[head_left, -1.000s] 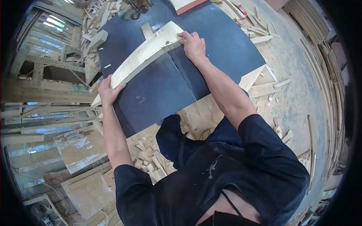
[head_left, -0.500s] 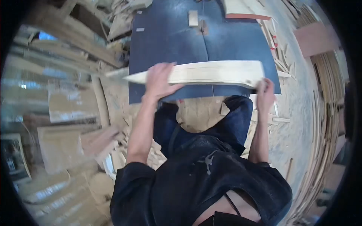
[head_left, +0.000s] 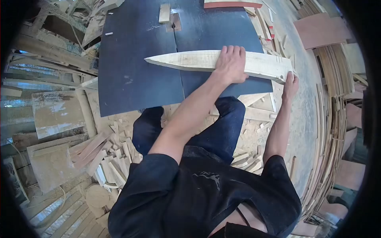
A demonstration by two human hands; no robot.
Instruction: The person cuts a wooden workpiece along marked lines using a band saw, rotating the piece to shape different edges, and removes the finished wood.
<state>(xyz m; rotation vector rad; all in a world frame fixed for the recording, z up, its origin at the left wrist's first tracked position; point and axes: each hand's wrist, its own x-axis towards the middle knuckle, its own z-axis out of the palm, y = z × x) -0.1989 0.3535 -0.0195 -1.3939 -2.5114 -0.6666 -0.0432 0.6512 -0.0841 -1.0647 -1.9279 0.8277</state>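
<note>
Board [head_left: 198,60] across the near part of the table [head_left: 135,87], sharp tip to the left, wide end poking out past the right edge. Hard to tell if resting on top or lifted a bit.

Close in, knees [head_left: 230,119] by the table's near edge. Right hand [head_left: 291,85] curled round the near corner of the wide end, close to a dark knot [head_left: 281,77]. Left hand [head_left: 232,65] bent over the board between middle and wide end, fingers over the far side, thumb by the near side, snug but not a fist.

Looks like wood, so likely stiff, not floppy. Maybe a bit heavy, most of all at the wide end. Probably rough and not slippery, perhaps with splinters. Thin tip likely easy to chip, so better not grabbed. Best held at the wide end and near the middle, to stop any tipping.

Farther off, a slot [head_left: 173,26] in the table, with a small block [head_left: 164,13] just beside. Near the far right, a red-edged piece [head_left: 232,4].
</note>
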